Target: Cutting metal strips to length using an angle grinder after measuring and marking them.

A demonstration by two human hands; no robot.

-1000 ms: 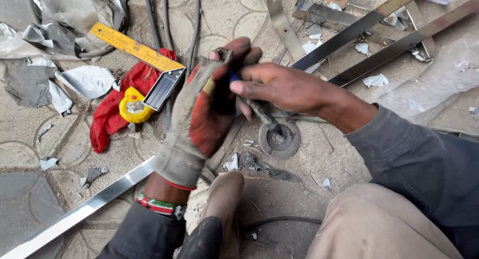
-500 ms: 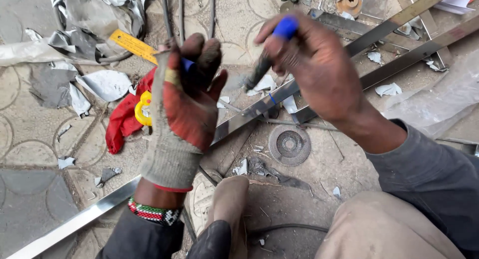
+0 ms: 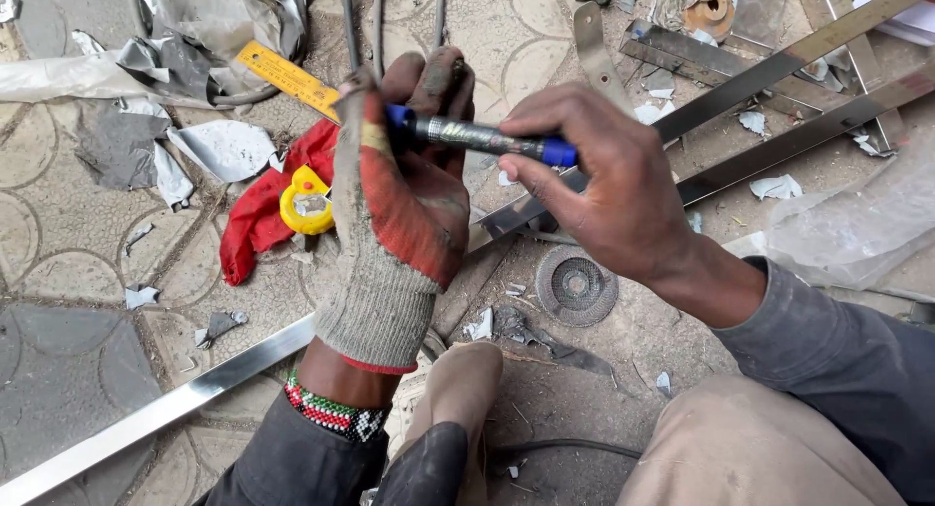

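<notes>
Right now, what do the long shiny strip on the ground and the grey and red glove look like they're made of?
The long shiny strip looks like polished metal, perhaps stainless steel: it has a bright mirror-like sheen and straight edges. The grey and red glove on the left hand looks like knitted fabric with a red, probably rubbery palm coating; ribbed cuff, soiled.

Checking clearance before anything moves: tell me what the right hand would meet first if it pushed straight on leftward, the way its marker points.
The right hand drives the marker into the gloved left hand, which already touches its tip. Depth seems shared.
</notes>
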